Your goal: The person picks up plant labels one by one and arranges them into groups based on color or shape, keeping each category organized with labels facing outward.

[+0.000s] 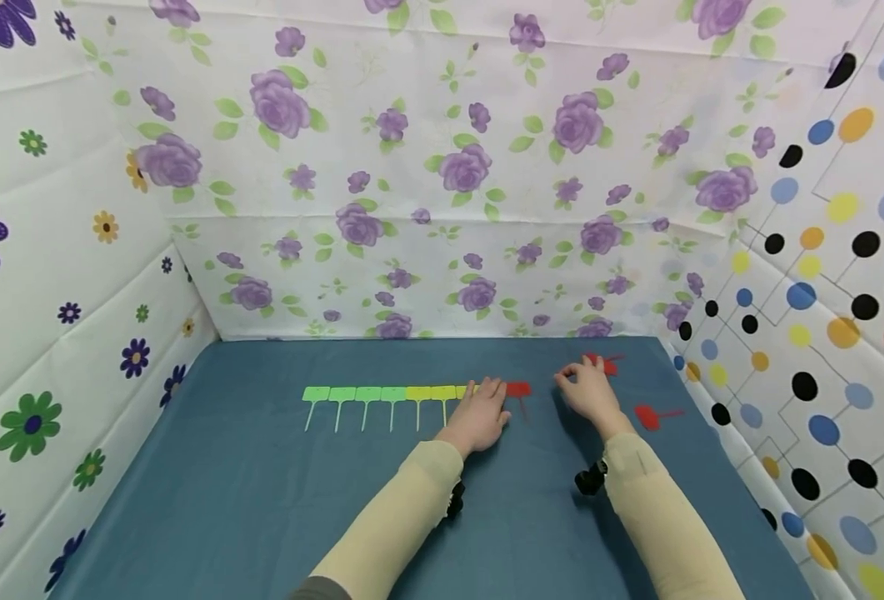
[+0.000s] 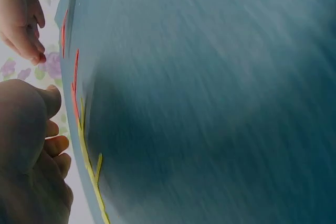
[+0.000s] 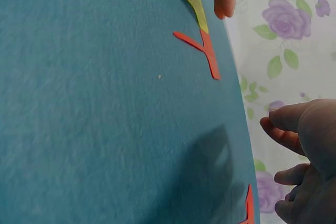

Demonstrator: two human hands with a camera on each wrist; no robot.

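A row of T-shaped plant labels lies on the blue cloth, with several green labels [image 1: 342, 394] at the left, then yellow labels [image 1: 443, 392], then one red label [image 1: 519, 389]. My left hand [image 1: 479, 415] spreads over the right end of the yellow ones, fingers fairly straight, hiding part of them. Farther right, my right hand [image 1: 590, 390] is raised above the cloth, thumb and forefinger bent toward each other with nothing visible between them. Just behind its fingers lies a loose red label [image 1: 610, 367]. In the right wrist view, the row's red label [image 3: 210, 59] meets a yellow one.
Another loose red label [image 1: 647, 417] lies right of my right hand. The blue cloth [image 1: 247, 467] covers the table. A rose-patterned sheet [image 1: 412, 183] hangs at its far edge, with a flowered sheet [image 1: 59, 250] at left and a dotted one [image 1: 824, 350] at right.
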